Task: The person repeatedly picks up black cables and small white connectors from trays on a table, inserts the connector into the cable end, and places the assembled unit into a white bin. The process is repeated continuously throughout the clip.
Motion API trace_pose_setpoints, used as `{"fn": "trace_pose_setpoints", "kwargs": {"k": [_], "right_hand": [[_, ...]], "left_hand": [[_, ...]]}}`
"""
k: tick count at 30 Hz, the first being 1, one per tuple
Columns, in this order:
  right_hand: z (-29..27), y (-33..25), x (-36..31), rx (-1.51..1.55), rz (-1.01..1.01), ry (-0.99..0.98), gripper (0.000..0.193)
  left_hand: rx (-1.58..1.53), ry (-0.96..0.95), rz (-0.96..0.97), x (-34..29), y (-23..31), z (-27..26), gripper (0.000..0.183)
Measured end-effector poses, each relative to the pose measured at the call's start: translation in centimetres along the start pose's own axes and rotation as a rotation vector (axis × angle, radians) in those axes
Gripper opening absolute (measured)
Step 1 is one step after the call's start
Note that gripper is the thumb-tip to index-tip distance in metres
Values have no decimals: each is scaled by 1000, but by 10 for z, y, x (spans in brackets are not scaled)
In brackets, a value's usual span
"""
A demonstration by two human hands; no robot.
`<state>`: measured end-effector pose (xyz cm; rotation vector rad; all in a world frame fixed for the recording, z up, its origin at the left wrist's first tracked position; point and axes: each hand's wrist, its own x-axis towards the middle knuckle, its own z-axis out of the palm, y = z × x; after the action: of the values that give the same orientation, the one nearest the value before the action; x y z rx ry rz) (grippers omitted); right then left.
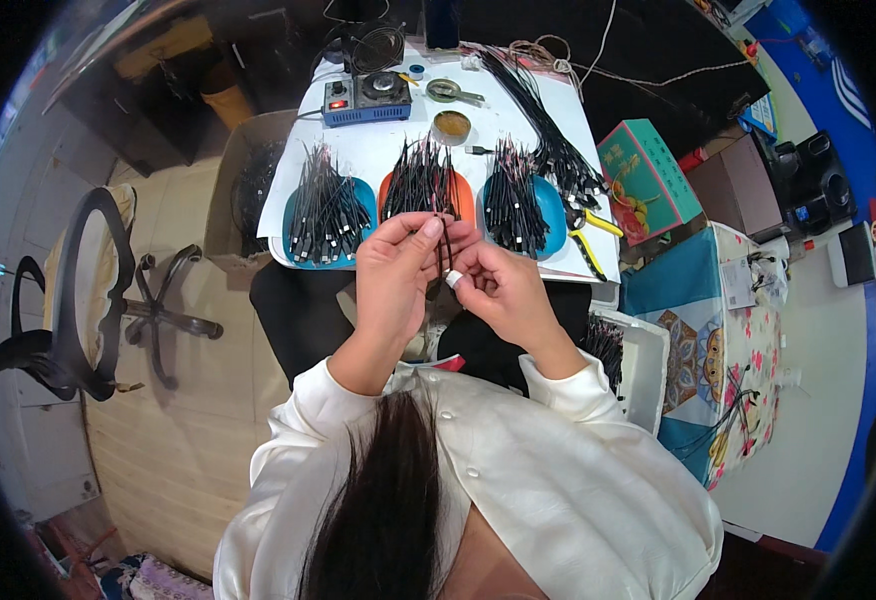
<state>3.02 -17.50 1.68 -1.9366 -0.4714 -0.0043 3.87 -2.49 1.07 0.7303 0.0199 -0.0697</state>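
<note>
Both hands are raised over the near edge of the white table, close together. My left hand (398, 275) pinches a thin black cable (445, 245) near its upper end, between thumb and forefinger. Lower on the same cable, the fingers of my right hand (506, 295) are closed. A small white band (453, 279) shows at a right fingertip; I cannot tell if it is a wrap or part of the cable. Just beyond my hands, an orange tray (466, 200) holds a bundle of black cables (423, 185), partly hidden by my left hand.
Blue trays with black USB cables flank it: a left tray (366, 195) and a right tray (555, 215). Farther back stand a blue control unit (366, 102) and a round tin (451, 127). Yellow-handled pliers (590, 252) lie at the right edge, beside a green box (658, 180).
</note>
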Motion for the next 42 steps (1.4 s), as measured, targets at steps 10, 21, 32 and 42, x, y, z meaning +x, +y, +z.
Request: {"fn": "trace_pose_setpoints", "kwargs": {"k": [10, 21, 32, 42], "right_hand": [[-27, -6, 3, 202, 93, 165, 9], [-26, -14, 15, 66, -183, 129, 8], [-15, -7, 12, 1005, 121, -102, 8], [-21, -6, 12, 821, 118, -120, 12]], "left_hand": [[165, -14, 33, -12, -7, 4, 14], [203, -133, -61, -13, -2, -2, 11], [-184, -316, -336, -15, 0, -12, 11], [-175, -336, -335, -15, 2, -18, 8]]}}
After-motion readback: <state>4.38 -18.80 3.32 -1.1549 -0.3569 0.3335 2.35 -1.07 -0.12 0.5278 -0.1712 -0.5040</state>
